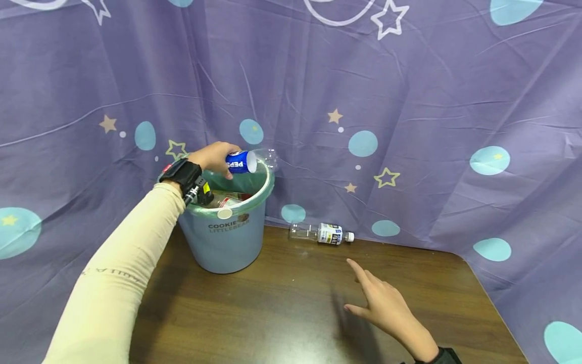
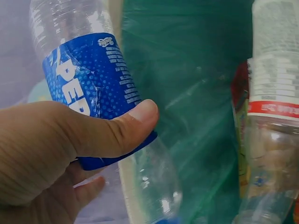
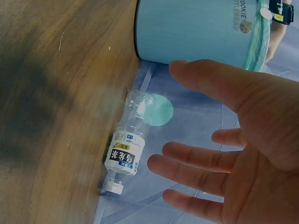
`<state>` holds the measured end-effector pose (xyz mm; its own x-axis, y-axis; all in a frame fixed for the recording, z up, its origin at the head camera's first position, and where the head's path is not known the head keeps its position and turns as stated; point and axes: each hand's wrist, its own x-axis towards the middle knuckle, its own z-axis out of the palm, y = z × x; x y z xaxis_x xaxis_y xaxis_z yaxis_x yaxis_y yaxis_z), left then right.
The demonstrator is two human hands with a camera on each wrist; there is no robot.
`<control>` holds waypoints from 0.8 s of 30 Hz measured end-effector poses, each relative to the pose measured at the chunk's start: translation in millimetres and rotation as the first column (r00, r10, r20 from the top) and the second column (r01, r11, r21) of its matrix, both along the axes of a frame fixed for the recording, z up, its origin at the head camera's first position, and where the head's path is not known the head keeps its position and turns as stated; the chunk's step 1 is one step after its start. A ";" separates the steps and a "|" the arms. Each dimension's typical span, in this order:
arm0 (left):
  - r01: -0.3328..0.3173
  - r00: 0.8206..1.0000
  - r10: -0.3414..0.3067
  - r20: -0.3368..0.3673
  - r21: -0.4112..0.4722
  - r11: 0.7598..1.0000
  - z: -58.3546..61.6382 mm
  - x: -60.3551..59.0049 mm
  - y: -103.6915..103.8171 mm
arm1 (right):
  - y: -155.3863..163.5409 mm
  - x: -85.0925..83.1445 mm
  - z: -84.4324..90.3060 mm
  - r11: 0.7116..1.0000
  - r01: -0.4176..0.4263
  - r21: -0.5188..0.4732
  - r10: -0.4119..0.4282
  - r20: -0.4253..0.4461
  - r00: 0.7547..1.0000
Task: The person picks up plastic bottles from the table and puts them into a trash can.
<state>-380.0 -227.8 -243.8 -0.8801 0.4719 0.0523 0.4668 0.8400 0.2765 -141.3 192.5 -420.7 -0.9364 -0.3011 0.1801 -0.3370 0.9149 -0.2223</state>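
- Gripping a clear Pepsi bottle (image 2: 88,79) round its blue label, left hand (image 1: 212,156) curled tight, thumb (image 2: 117,128) pressing across the wrap in the left wrist view.
- Holding that bottle on its side over the near-left rim of a pale blue bin (image 1: 223,242), the clear end reaching out above the opening.
- Showing, inside the bin's green liner (image 2: 196,93), other discarded bottles, one with a white and red label (image 2: 273,88) standing close beside the held bottle.
- Wearing a black wrist strap (image 1: 182,174) and a cream sleeve (image 1: 118,283) on the left arm.
- Hovering above the brown wooden table (image 1: 273,313), right hand (image 1: 386,306) spread wide, fingers (image 3: 196,158) straight and apart, grasping nothing.
- Lying on its side at the table's far edge, a small clear water bottle (image 1: 322,233) with a white cap, just past the outstretched fingertips and to the right of the bin, not touched.
- Hanging behind it all, a purple cloth (image 1: 409,101) printed with stars and blue dots.
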 end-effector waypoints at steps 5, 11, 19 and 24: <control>-0.048 0.989 0.049 0.139 -0.012 0.999 -5.0 -0.2 -0.4 | 1.7 -0.2 -3.6 1.000 0.002 -0.013 -0.002 0.006 1.000; -0.080 0.971 0.092 0.221 -0.062 0.995 -5.6 -4.4 -2.0 | 3.7 0.4 -5.6 1.000 0.000 -0.014 0.000 0.004 1.000; -0.048 0.957 0.095 0.274 -0.173 0.984 -11.2 -14.8 -7.3 | 3.9 1.7 -7.2 1.000 0.005 -0.021 -0.005 0.008 1.000; -0.051 0.949 0.111 0.295 -0.203 0.978 -13.3 -20.5 -9.6 | 3.7 2.1 -8.5 1.000 0.008 -0.027 -0.008 0.019 1.000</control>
